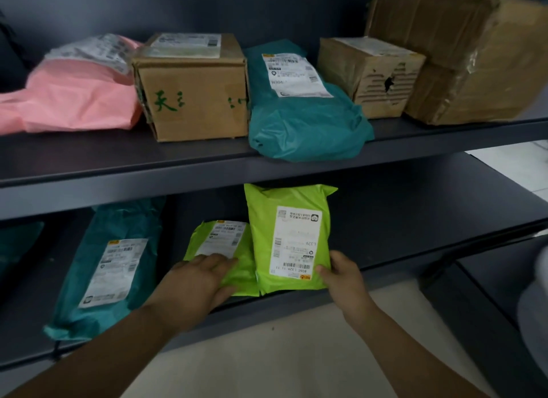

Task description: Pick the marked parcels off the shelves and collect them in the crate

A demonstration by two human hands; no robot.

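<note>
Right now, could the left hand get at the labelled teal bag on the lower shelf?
Probably yes: the left hand rests on the small green bag, and the teal bag lies uncovered beside it at the shelf's front.

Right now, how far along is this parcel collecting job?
Done: nothing visible, as no crate is in view. In hand: the right hand pinches a corner of the larger green parcel, and the left hand lies flat on the smaller green parcel, both on the lower shelf. Left: lifting them out and getting them to the crate.
</note>
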